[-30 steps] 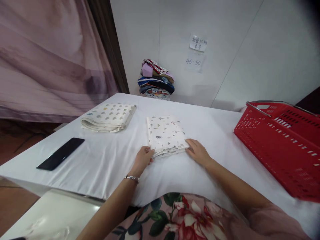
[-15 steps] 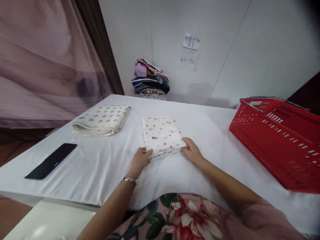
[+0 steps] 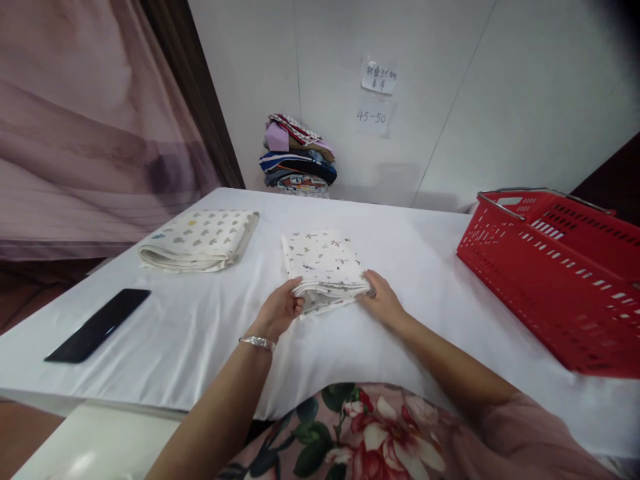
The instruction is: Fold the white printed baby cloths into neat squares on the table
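Observation:
A folded white cloth (image 3: pixel 323 257) with small scattered prints lies in front of me on the white-covered table (image 3: pixel 200 333). My left hand (image 3: pixel 280 307) pinches the near left corner of its upper layers, thumb on top. At the near right corner, my right hand (image 3: pixel 383 300) grips the layers with the thumb above and the fingers below. Between both hands the upper layers are raised, and a gap shows above the bottom layer. Farther left rests a larger folded cream cloth (image 3: pixel 205 237) with grey cloud-like prints, touched by neither hand.
A black phone-like slab (image 3: pixel 97 327) lies at the table's left. On the right stands a red plastic basket (image 3: pixel 545 287) with metal handles. Behind the table's far edge is a pile of folded fabrics (image 3: pixel 299 157). Paper signs (image 3: pixel 373 117) hang on the wall.
Both hands have lifted the near edge of the cloth's upper layers, opening a gap above the bottom layer. My left hand has moved up slightly. The view has shifted a little.

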Demonstrator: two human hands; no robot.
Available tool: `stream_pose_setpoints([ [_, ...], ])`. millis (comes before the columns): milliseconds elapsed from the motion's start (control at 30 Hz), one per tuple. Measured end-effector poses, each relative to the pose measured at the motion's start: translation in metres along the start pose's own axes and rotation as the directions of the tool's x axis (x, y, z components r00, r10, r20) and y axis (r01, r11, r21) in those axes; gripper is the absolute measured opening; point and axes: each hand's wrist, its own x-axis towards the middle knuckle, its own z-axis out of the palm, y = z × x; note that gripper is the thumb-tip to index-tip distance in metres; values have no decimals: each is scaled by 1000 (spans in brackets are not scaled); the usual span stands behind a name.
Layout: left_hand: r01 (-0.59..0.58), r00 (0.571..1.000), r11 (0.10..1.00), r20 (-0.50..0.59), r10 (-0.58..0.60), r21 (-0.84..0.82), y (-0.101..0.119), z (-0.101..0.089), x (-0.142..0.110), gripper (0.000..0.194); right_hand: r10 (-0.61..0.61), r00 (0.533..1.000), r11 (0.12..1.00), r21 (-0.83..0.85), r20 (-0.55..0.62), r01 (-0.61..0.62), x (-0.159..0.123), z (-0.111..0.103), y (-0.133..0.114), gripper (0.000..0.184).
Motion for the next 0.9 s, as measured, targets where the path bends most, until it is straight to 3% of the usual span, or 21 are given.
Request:
stream_pose_setpoints([
  [267,-19,997,997,77,25,-80,17,18,-2,11,-189,981,958,-229,-50,173,0,12,-12,65],
  [433,-35,991,994,122,48,-104,24,29,0,10,-204,973,959,-221,-109,177,6,16,-18,67],
  [567,-52,983,991,167,72,-120,29,39,0,10,-210,974,952,-245,-84,184,11,12,-23,62],
  [667,-65,980,989,177,89,-134,34,43,0,10,-146,986,962,-244,-84,121,11,6,-19,58],
  [767,-64,981,989,175,87,-133,36,44,0,9,19,997,980,-194,-80,-34,10,-4,-11,58],
  [900,-58,988,994,140,71,-89,26,37,0,9,215,975,968,-123,-52,-220,9,-16,-1,47],
])
